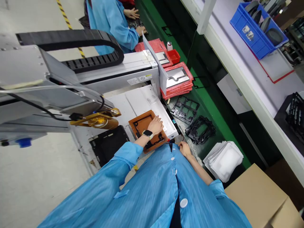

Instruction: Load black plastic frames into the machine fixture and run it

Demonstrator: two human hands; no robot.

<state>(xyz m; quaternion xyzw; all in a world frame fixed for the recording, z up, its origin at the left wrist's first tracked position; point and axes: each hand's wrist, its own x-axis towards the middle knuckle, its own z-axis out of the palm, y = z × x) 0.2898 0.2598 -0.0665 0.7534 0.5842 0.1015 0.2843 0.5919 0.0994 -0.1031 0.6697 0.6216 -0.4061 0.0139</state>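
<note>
My left hand (155, 124), with a watch on the wrist, lies flat on a brown fixture (142, 122) that holds a black frame part on the machine's white bed (140, 98). The fingers are together and press down on the fixture's right side. My right hand (184, 148) rests close to my body at the bench edge, fingers curled, near a pile of black plastic frames (200, 129). What it holds, if anything, is hidden.
A gantry machine with a brass dispensing head (98, 119) stands left. Another black fixture (108, 144) sits beside the brown one. Red trays with metal plates (178, 79), white foam sheets (224, 158), a cardboard box (258, 196) and a blue bin (257, 30) lie around. A co-worker in blue (114, 22) works ahead.
</note>
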